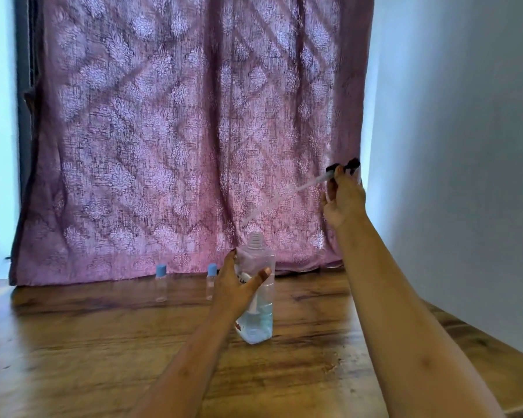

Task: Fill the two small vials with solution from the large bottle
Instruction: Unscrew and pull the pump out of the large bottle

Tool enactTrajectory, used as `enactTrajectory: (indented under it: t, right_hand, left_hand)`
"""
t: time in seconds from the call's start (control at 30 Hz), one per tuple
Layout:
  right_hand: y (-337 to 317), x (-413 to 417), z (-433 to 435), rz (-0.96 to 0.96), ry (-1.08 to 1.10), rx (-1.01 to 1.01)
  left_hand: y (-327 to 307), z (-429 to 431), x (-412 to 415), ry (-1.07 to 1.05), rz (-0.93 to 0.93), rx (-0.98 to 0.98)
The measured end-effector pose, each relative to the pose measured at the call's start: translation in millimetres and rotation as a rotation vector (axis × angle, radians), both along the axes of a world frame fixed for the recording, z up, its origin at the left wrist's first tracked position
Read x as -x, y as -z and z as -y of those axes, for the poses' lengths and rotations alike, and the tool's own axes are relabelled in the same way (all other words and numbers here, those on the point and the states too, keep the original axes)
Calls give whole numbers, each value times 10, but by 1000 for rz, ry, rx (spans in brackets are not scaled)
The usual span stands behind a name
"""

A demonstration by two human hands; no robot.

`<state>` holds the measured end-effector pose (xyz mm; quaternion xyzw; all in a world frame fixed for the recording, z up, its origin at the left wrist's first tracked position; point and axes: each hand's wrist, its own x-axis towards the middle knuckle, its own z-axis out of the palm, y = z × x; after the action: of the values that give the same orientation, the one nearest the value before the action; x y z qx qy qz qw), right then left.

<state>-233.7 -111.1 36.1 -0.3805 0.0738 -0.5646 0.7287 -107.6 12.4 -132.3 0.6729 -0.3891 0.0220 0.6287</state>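
Observation:
My left hand grips the large clear bottle, which stands upright on the wooden table with pale blue solution in its lower part and its threaded neck uncapped. High to the right, my right hand holds a black pump head whose clear dip tube slants down toward the bottle neck, its tip just above it. Two small clear vials with blue caps stand at the back: one to the left, the other just left of my left hand.
A purple patterned curtain hangs behind the table's far edge. A pale wall runs along the right side, close to my right arm. The table's right edge angles toward me.

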Motion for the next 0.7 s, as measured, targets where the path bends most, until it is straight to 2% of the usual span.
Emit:
enactTrajectory:
  t: [0.17, 0.33, 0.43, 0.53, 0.7]
  right_hand:
    - [511, -64, 342, -124, -102, -178]
    - [1123, -86, 697, -424, -94, -260]
    - [1546, -151, 830, -667, -71, -271]
    - [1805, -288, 823, -938, -84, -190]
    - [1938, -677, 755, -1223, 9, 175]
  left_hand:
    - [-33, -59, -34, 36, 3, -23]
    - [-85, -116, -137, 105, 6, -80]
    - [-44, -96, -226, 147, -7, -100]
    - [-60, -112, -241, 173, -23, -111]
    - [-116, -176, -254, 214, -48, -135]
